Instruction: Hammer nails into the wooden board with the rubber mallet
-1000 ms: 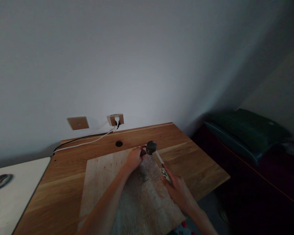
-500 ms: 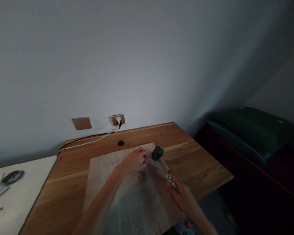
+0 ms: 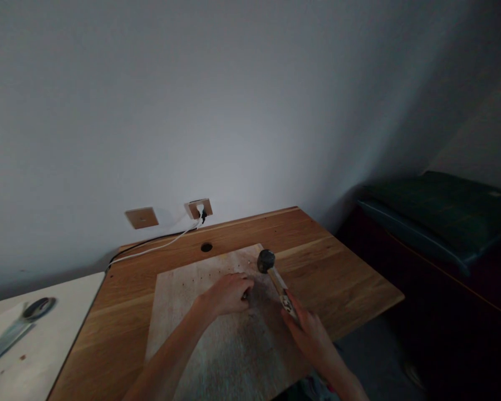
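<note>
My right hand (image 3: 311, 331) is wrapped round the patterned handle of a black-headed mallet (image 3: 266, 260). The mallet's head is over the far right corner of a pale wooden board (image 3: 204, 356). My left hand (image 3: 229, 292) is lower on the board, its fingers curled down over a little heap of small dark metal pieces (image 3: 245, 296), mostly hidden beneath it. What its fingertips hold cannot be made out. Small nail-like points (image 3: 210, 275) run in a row along the board's far side, one of them (image 3: 249, 262) just left of the mallet head.
The board lies on a brown wooden table (image 3: 338, 278) against the wall. Behind are a cable hole (image 3: 206, 247), cables (image 3: 150, 252) and a socket with plugs (image 3: 199, 208). On the left, a white surface (image 3: 67, 312) carries a roll of tape (image 3: 39, 308). A dark green cushion (image 3: 438, 211) is at right.
My left hand has come back toward me from the board's far edge, onto the heap of small pieces. The mallet stays almost where it was, in my right hand.
</note>
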{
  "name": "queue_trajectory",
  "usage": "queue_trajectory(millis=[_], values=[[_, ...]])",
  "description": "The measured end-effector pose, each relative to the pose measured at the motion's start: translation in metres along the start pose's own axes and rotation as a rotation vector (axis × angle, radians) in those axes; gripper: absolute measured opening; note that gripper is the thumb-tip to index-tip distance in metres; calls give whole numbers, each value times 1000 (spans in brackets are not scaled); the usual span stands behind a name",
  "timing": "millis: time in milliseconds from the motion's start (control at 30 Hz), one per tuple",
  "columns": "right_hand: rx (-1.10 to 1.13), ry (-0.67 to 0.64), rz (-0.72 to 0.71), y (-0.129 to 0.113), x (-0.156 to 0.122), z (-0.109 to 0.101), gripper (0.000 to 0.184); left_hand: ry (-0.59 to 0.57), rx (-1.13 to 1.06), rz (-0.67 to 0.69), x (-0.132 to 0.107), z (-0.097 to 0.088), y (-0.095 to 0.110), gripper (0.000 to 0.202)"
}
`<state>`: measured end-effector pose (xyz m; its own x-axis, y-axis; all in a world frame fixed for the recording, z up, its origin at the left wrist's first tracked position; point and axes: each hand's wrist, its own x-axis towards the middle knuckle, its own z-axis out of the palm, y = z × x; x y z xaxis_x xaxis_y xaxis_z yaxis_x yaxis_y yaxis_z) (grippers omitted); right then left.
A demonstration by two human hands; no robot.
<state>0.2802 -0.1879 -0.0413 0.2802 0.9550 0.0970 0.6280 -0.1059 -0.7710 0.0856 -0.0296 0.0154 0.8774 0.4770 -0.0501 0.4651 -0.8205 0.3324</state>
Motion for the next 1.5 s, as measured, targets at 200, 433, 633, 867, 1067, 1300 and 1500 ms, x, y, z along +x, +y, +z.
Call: queue_trajectory(millis=[200,433,633,867,1067,1300,1500], values=[[20,-9,35,0,1,-2,53,74,-220,-4,4,4,-16,15],[81,-36,68,-9,2,-8,54,375,-315,-234,23,6,-57,16],[106,-25,87,-10,1,-9,53,408,-227,-218,28,16,-70,34],[147,-1,87,-6,0,-8,53,121,175,-78,41,-4,-66,23],[118,-60,109,-10,1,-11,57,198,10,-71,38,-5,-62,26],[127,-35,112,-12,2,-11,54,444,-381,-219,30,19,-69,17],[120,-2,107,-11,2,-10,53,490,-365,-233,29,24,-73,13]])
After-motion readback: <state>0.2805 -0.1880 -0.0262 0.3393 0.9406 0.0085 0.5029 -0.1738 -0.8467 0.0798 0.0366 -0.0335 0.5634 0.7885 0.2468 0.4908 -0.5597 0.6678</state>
